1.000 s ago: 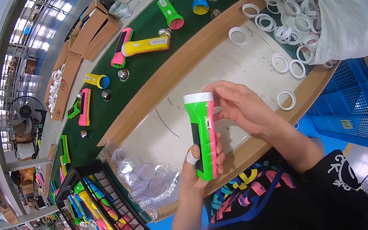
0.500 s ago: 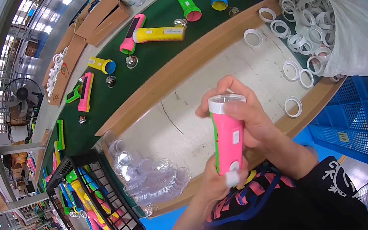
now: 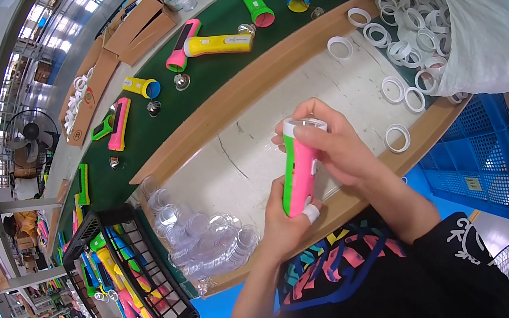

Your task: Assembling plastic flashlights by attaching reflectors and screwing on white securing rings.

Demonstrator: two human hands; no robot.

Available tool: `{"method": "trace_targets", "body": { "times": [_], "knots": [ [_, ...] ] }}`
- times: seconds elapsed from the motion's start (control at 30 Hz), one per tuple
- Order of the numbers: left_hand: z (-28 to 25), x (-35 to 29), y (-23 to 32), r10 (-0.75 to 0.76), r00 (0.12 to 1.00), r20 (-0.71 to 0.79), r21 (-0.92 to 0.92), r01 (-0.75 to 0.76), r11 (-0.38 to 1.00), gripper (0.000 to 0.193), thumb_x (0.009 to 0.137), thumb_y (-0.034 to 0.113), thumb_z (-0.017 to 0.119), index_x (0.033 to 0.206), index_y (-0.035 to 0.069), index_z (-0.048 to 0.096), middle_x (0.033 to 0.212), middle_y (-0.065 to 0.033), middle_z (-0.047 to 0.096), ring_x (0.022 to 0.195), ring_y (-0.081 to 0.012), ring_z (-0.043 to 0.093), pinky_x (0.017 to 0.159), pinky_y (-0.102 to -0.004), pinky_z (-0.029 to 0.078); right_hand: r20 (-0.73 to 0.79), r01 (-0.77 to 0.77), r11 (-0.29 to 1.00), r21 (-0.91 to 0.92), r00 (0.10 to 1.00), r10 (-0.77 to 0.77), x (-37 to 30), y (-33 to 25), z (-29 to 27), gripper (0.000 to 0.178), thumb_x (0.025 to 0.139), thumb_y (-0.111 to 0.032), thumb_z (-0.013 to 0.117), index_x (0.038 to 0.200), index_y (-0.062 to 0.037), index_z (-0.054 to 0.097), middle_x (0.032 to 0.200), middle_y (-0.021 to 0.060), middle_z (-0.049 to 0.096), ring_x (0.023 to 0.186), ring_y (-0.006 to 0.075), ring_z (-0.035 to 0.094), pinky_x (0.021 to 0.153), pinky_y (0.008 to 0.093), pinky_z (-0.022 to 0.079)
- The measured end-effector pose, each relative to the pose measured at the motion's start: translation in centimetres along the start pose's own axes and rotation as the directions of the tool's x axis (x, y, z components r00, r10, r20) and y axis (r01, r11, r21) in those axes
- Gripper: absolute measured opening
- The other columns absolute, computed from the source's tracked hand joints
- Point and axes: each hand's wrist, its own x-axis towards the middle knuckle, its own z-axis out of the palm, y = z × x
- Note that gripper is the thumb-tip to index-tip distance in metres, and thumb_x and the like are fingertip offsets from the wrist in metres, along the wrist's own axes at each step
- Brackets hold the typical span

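A pink and green flashlight (image 3: 301, 173) with a white ring at its head is held between both hands, tilted with its head up. My left hand (image 3: 285, 217) is closed round its lower end, a white wrap on one finger. At the head, my right hand (image 3: 331, 140) grips the white ring (image 3: 306, 125) with thumb and fingers; the fingertips behind it are partly hidden. Clear round lenses (image 3: 207, 239) lie in a heap left of my left hand. Loose white rings (image 3: 397, 137) are scattered to the right, with more spilling from a white sack (image 3: 485, 36).
Flashlight bodies, such as a yellow one (image 3: 220, 44), and small reflectors (image 3: 181, 81) lie on the green belt (image 3: 157, 131) beyond the cardboard edge (image 3: 214, 115). A black crate (image 3: 180, 317) of flashlights stands at left, a blue crate (image 3: 467, 158) at right.
Both hands have lifted the flashlight slightly up and to the left, turning it so more of its green side shows. My right hand stays on the ring.
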Motion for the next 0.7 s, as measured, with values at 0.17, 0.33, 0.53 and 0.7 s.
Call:
{"method": "trace_targets", "body": {
  "times": [0.17,0.33,0.53,0.7],
  "knots": [
    [-3.5,3.6,0.8,-0.178,0.945,0.274,-0.543,0.304,0.782,0.038,0.081,0.018,0.067,0.109,0.003,0.047,0.087,-0.0067,0.055,0.064,-0.0137,0.056,0.046,-0.0259,0.045,-0.159,-0.066,0.951,-0.303,0.987,0.018,3.7,-2.9,-3.6,0.034,0.093,-0.034,0.053,0.111,-0.0051,0.051,0.11,0.0103,0.056,0.099,0.0161,0.055,0.082,0.0298,0.045],
    [-7.1,8.7,0.1,-0.179,0.972,0.153,-0.457,0.23,0.859,0.042,0.084,0.037,0.064,0.105,0.001,0.054,0.078,-0.008,0.058,0.064,-0.0162,0.058,0.049,-0.0291,0.048,0.235,0.026,-0.393,-0.919,0.838,-0.493,8.2,-4.7,-10.8,0.029,0.08,-0.022,0.062,0.099,0.0,0.058,0.113,0.0228,0.053,0.103,0.0361,0.053,0.083,0.0426,0.044],
    [-11.7,14.6,6.1,0.431,0.868,-0.245,0.402,-0.314,0.86,0.071,0.082,0.03,0.068,0.139,0.005,0.034,0.126,-0.0147,0.048,0.109,-0.0205,0.051,0.091,-0.0314,0.042,0.196,-0.064,-0.571,-0.818,0.903,-0.383,8.8,-5.9,-15.9,0.029,0.079,-0.007,0.057,0.107,0.0009,0.058,0.123,0.0245,0.05,0.108,0.0396,0.052,0.09,0.0422,0.045],
    [-21.4,0.3,4.9,0.261,0.916,-0.305,0.362,-0.142,0.921,0.038,0.081,0.005,0.061,0.117,-0.001,0.054,0.108,-0.0103,0.061,0.099,-0.0153,0.058,0.084,-0.0279,0.047,0.387,0.118,-0.659,-0.743,0.879,-0.279,5.9,-5.4,-11.6,0.043,0.076,-0.006,0.064,0.115,-0.0018,0.049,0.127,0.0227,0.044,0.113,0.04,0.046,0.093,0.0437,0.041]
  ]
}}
